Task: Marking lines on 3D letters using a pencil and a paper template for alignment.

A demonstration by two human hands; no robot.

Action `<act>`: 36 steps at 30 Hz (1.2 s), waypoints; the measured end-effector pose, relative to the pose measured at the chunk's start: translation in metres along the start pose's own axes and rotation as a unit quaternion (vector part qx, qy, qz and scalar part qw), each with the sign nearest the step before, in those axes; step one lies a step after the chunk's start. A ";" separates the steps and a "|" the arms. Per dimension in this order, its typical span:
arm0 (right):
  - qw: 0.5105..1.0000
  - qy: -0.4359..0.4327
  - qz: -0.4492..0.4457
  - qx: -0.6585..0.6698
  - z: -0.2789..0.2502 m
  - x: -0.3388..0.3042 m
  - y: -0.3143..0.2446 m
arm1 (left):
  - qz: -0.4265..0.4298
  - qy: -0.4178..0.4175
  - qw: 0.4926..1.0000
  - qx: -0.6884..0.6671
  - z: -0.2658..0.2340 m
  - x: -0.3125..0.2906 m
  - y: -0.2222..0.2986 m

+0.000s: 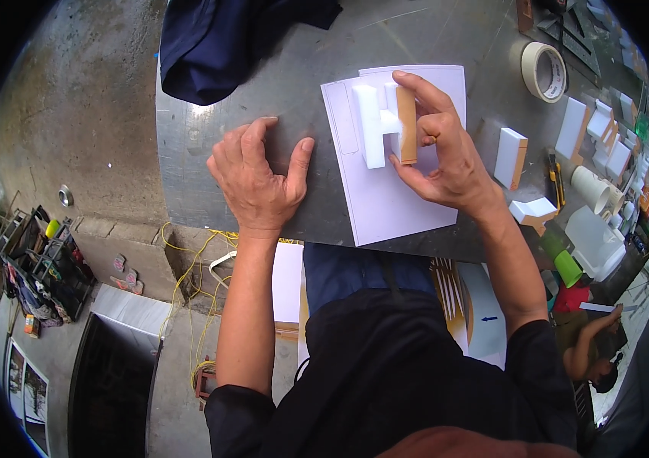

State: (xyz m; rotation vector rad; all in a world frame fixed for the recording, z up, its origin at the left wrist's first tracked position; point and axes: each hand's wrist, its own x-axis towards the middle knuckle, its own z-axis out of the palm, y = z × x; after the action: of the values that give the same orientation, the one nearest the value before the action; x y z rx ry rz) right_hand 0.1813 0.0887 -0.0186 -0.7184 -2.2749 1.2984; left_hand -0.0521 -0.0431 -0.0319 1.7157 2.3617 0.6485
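My right hand (447, 145) grips a white H-shaped block (371, 126) with a brown side (408, 126), fingers at its far end and thumb near its close end. The block is over white paper sheets (408, 210) lying on the dark metal table; whether it touches them I cannot tell. Left of the paper, my left hand (256, 175) rests on the tabletop, fingers bent but apart, thumb stretched out, holding nothing.
Dark blue cloth (225, 46) lies at the far left of the table. To the right are a tape roll (544, 72), several white-and-brown blocks (508, 158), a yellow-black utility knife (554, 182) and a clear plastic container (594, 243). Another person (588, 351) is at lower right.
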 end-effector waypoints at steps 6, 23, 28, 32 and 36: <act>1.000 0.005 -0.002 0.000 0.003 0.002 0.009 | -0.001 0.001 1.000 -0.006 0.001 0.001 0.001; 0.999 0.027 0.030 0.022 0.009 -0.003 0.017 | 0.004 -0.014 1.000 -0.012 0.000 0.002 -0.001; 0.999 0.049 0.004 -0.002 0.010 0.001 0.016 | 0.009 -0.014 1.000 -0.006 -0.001 0.001 -0.002; 0.999 0.023 0.033 0.027 0.008 -0.004 0.017 | 0.009 -0.013 1.000 -0.008 0.001 0.002 -0.001; 0.999 0.025 0.038 0.025 0.007 -0.003 0.017 | 0.011 -0.012 1.000 -0.004 0.001 0.002 -0.001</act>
State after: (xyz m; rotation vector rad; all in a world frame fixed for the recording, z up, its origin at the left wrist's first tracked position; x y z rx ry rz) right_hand 0.1834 0.0890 -0.0374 -0.8186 -2.1874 1.3511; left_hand -0.0534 -0.0408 -0.0326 1.7382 2.3249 0.6360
